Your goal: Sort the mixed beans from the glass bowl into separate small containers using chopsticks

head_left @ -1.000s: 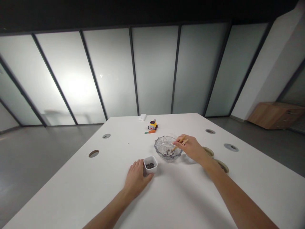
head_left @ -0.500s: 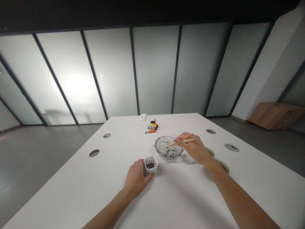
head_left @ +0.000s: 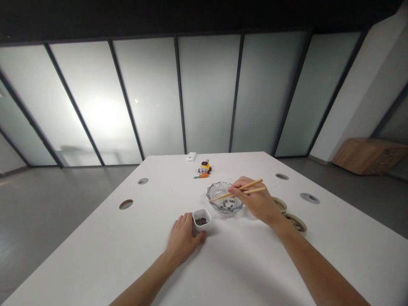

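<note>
My left hand (head_left: 182,236) rests on the white table (head_left: 127,255), its fingers curled against the left side of a small white square cup (head_left: 202,219) that holds dark bits. My right hand (head_left: 255,202) grips a pair of wooden chopsticks (head_left: 237,190). The chopsticks lie nearly level above a clear cut-glass bowl (head_left: 224,199), tips pointing left over its left rim. Several dark bits lie in the bottom of the bowl. I cannot make out whether anything is pinched between the tips.
A small yellow toy car (head_left: 204,166) and an orange toy carrot (head_left: 202,175) sit beyond the bowl, with a white box (head_left: 191,157) at the far edge. Two round beige lids (head_left: 288,212) lie right of my wrist. Round cable holes (head_left: 126,204) dot the tabletop.
The chopsticks came up out of the bowl and swung from steep to almost level, tips travelling left over the rim. My left hand stayed at the white cup.
</note>
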The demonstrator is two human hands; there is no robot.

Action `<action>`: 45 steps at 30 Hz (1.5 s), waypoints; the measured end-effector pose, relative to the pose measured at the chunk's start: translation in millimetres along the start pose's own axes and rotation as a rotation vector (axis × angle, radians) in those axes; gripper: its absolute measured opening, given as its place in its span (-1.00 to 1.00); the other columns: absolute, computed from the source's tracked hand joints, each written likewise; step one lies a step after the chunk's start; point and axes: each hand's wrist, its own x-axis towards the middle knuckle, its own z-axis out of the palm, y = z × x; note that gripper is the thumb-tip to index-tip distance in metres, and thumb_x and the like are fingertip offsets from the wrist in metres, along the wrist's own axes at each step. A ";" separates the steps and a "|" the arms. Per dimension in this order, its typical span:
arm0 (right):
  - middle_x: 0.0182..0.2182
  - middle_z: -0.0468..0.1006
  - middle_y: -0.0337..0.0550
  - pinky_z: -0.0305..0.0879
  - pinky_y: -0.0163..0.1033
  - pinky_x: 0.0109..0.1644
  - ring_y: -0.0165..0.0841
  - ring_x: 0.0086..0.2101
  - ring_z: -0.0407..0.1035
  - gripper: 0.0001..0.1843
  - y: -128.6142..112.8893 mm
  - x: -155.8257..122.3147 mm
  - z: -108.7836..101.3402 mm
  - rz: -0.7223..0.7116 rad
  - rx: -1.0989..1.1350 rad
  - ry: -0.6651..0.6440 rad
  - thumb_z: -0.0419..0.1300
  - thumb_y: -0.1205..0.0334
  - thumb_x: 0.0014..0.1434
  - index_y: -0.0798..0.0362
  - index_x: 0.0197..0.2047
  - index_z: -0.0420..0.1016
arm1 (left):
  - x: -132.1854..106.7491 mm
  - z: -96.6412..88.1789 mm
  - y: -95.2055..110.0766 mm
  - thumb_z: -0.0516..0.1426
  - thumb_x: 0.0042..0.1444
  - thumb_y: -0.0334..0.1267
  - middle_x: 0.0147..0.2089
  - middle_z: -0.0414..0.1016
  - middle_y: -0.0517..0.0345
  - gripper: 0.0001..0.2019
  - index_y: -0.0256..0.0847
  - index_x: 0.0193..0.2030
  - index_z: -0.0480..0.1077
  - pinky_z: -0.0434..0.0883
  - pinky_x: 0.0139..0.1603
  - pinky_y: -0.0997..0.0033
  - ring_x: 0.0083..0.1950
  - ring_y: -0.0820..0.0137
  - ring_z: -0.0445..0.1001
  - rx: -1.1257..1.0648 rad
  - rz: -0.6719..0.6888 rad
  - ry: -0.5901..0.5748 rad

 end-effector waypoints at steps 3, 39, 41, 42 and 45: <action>-0.30 0.63 -0.12 0.38 -0.15 -0.06 -0.25 -0.25 0.52 -0.71 24.8 3.4 -4.3 -0.052 -0.199 -0.065 0.17 0.06 0.34 -0.03 -0.34 0.62 | 0.4 1.0 -0.6 0.19 0.16 -0.04 -0.02 0.52 0.02 -0.74 -0.12 -0.10 0.35 0.27 0.02 0.27 0.03 0.15 0.44 0.008 -0.001 0.005; -0.34 0.67 -0.07 0.49 -0.02 -0.01 -0.17 -0.27 0.55 -0.52 78.2 7.3 -16.3 0.074 -0.087 0.069 0.23 -0.28 0.20 -0.04 -0.44 0.61 | 0.4 2.4 -1.2 0.19 0.18 -0.05 -0.04 0.53 0.01 -0.72 -0.15 -0.08 0.36 0.27 0.01 0.27 0.03 0.16 0.46 0.033 -0.006 0.002; -0.35 0.67 -0.07 0.48 0.01 0.01 -0.15 -0.25 0.55 -0.51 77.4 8.1 -17.5 0.056 -0.106 0.065 0.21 -0.28 0.21 -0.05 -0.45 0.61 | 0.5 3.0 -1.6 0.19 0.18 -0.05 -0.05 0.52 0.01 -0.72 -0.15 -0.08 0.36 0.27 0.00 0.27 0.03 0.16 0.46 0.029 0.001 0.009; -0.35 0.67 -0.06 0.48 0.02 0.01 -0.15 -0.24 0.55 -0.50 78.2 8.3 -17.1 0.052 -0.109 0.065 0.20 -0.29 0.22 -0.05 -0.45 0.61 | 0.5 3.2 -1.9 0.19 0.18 -0.05 -0.05 0.52 0.02 -0.72 -0.15 -0.08 0.36 0.27 0.00 0.27 0.03 0.16 0.45 0.027 0.004 0.012; -0.36 0.67 -0.05 0.49 0.02 -0.01 -0.15 -0.26 0.55 -0.49 83.5 8.2 -12.6 0.052 -0.099 0.077 0.17 -0.29 0.23 -0.04 -0.45 0.60 | 0.8 3.8 -2.8 0.20 0.17 -0.05 -0.04 0.52 0.01 -0.72 -0.15 -0.09 0.36 0.28 0.00 0.27 0.04 0.15 0.45 0.022 0.009 0.014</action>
